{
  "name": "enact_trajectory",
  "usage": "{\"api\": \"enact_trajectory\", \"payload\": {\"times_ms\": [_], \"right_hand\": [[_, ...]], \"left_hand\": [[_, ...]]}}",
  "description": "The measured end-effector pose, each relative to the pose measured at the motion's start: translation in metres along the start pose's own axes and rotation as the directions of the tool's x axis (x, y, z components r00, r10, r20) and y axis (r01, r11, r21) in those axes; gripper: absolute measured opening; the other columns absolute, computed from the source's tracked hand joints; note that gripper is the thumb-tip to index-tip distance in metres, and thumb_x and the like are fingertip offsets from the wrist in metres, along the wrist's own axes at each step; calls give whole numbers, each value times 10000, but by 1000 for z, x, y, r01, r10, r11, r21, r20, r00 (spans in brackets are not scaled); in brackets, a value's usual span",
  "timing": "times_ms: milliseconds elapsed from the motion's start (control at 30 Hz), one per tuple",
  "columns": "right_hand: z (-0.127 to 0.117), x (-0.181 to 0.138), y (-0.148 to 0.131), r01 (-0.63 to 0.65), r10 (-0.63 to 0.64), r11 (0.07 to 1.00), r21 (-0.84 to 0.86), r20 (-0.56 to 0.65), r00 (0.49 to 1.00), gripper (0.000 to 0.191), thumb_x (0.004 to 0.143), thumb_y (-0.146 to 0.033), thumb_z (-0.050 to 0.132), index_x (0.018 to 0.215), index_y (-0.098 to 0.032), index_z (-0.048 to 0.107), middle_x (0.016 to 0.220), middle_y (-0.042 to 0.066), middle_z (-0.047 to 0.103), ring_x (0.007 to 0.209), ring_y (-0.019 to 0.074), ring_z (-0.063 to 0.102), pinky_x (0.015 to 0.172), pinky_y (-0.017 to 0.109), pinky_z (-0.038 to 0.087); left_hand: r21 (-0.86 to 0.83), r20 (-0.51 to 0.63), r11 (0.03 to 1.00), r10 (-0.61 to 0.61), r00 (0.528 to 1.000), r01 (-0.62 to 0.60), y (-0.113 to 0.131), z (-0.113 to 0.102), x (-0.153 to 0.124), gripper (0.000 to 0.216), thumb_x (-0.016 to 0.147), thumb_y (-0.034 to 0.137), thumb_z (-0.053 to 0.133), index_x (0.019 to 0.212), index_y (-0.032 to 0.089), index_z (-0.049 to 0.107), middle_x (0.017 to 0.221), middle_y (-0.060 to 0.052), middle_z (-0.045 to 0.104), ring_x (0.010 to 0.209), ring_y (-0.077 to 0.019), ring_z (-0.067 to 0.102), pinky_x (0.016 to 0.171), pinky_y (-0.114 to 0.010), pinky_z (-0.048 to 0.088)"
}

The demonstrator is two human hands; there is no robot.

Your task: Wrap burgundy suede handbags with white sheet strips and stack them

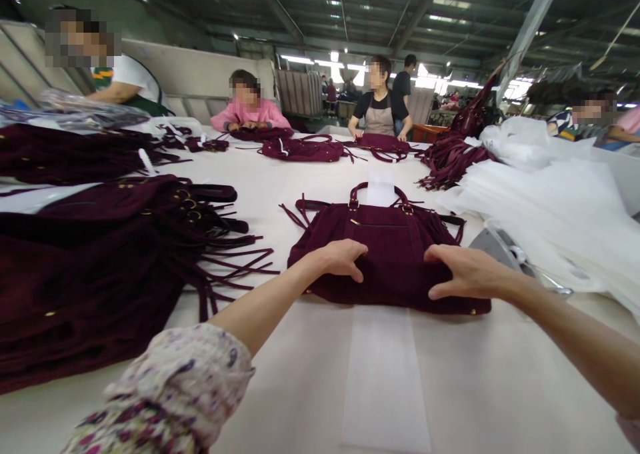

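Observation:
A dark burgundy handbag lies on the white table in front of me, its two handles pointing away and a zip pocket across its upper side. My left hand is on or just over the bag's left half, thumb and fingers apart. Over the right half is my right hand, also with thumb and fingers spread. Whether the palms press on the fabric I cannot tell. Beneath the bag runs a strip of white sheet, showing at its near side and again behind the handles.
At left is a large pile of burgundy bags with loose straps. White sheets and a grey metal object lie at right, near a heap of burgundy straps. Across the table, co-workers handle bags.

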State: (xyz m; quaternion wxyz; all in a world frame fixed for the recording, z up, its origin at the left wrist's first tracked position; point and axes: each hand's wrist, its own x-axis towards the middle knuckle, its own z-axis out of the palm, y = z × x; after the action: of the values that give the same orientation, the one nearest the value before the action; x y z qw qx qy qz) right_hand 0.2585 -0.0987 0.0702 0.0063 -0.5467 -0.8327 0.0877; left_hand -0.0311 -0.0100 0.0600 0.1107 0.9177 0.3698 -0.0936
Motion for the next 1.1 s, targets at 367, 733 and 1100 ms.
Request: {"api": "enact_trajectory", "payload": {"times_ms": [367, 733, 1100], "right_hand": [[41, 47, -18, -46, 19, 958, -283, -100, 995, 396, 804, -471, 683, 1071, -212, 547, 978, 60, 668, 898, 257, 638, 616, 286, 396], [76, 43, -6, 118, -241, 902, -415, -257, 936, 151, 877, -307, 641, 856, -198, 539, 785, 3, 617, 692, 166, 574, 543, 286, 256], [89, 11, 19, 393, -541, 821, -415, -344, 768, 267, 973, -144, 406, 1119, -227, 613, 1204, 55, 630, 1057, 181, 558, 947, 358, 338]], "left_hand": [[51, -134, 999, 13, 991, -6, -12, 18, 3, 425, 694, 450, 729, 977, 214, 516, 913, -12, 641, 814, -208, 608, 576, -259, 362], [175, -390, 960, -137, 911, 220, 55, 23, 14, 274, 780, 272, 655, 987, 157, 518, 1026, -92, 586, 938, -246, 549, 721, -341, 410], [421, -478, 894, 361, 801, -152, 29, 81, 0, 146, 952, 176, 430, 844, 191, 527, 825, -34, 520, 754, -175, 453, 677, -334, 311]]}}
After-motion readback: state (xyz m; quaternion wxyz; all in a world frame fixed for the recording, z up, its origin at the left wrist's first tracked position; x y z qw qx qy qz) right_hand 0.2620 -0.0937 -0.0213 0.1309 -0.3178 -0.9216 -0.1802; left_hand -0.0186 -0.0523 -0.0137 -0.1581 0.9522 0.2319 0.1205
